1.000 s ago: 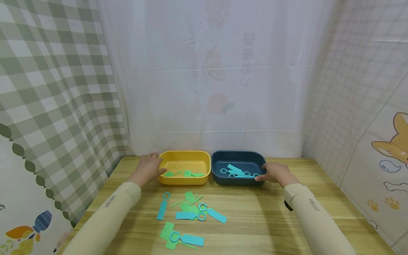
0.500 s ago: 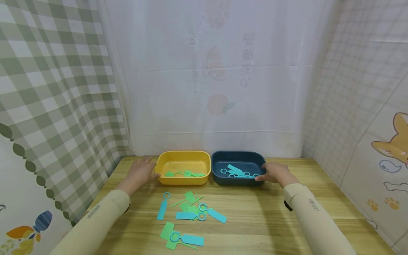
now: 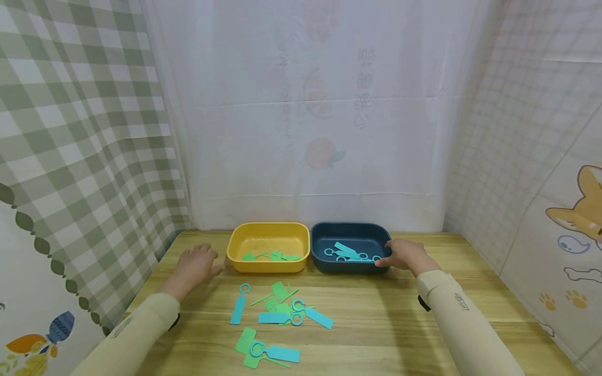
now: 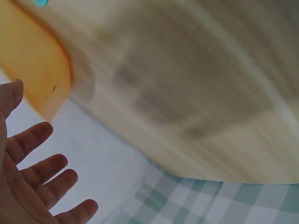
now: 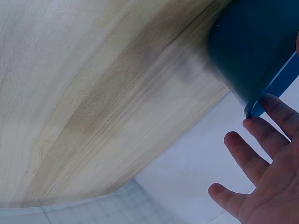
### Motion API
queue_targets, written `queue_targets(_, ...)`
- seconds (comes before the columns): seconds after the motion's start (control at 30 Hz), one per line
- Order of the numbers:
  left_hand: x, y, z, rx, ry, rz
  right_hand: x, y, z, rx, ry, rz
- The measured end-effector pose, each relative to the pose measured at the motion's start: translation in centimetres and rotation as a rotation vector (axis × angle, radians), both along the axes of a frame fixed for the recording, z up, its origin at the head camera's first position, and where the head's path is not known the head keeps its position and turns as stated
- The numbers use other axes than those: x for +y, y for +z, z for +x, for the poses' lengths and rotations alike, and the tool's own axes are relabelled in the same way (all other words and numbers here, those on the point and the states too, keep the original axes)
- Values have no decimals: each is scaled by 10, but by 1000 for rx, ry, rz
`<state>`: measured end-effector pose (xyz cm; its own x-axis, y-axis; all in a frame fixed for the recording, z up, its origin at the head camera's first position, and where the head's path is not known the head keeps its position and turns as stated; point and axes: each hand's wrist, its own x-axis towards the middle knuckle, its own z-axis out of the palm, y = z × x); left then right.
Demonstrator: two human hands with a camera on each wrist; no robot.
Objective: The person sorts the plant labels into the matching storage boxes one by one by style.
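My left hand [image 3: 195,266] hovers over the table left of the yellow bin [image 3: 270,266], apart from it, and holds nothing. Its fingers are spread in the left wrist view. At the dark blue bin [image 3: 350,267], my right hand [image 3: 406,256] touches the right end, thumb at the front corner. The right wrist view shows its fingers [image 5: 245,154] extended, two fingertips right at the bin's rim. Green tags [image 3: 276,256] with thin stems lie in the yellow bin. Blue tags [image 3: 348,251] with ring ends lie in the blue one.
In front of the bins, blue ring-ended tags [image 3: 320,317] and green stemmed tags [image 3: 279,290] lie mixed on the wooden table [image 3: 357,324]. One blue tag [image 3: 238,308] lies apart at the left. White cloth [image 3: 376,172] hangs behind, with a checked cloth [image 3: 117,130] at left.
My left hand has let go of the yellow bin's left end and drawn back leftward. That bin has widened its visible left side slightly leftward. My right hand has stayed at the blue bin.
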<state>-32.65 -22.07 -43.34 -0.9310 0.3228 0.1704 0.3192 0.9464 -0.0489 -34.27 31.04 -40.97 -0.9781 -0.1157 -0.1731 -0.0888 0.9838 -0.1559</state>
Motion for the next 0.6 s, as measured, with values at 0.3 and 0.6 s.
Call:
queue_targets(0.3,16,-28,22,-38,-111,-102,1,0,0,-6,0,11)
queue_targets(0.6,35,-39,36,-139,-160,-125,1,-1,1,2,13,11)
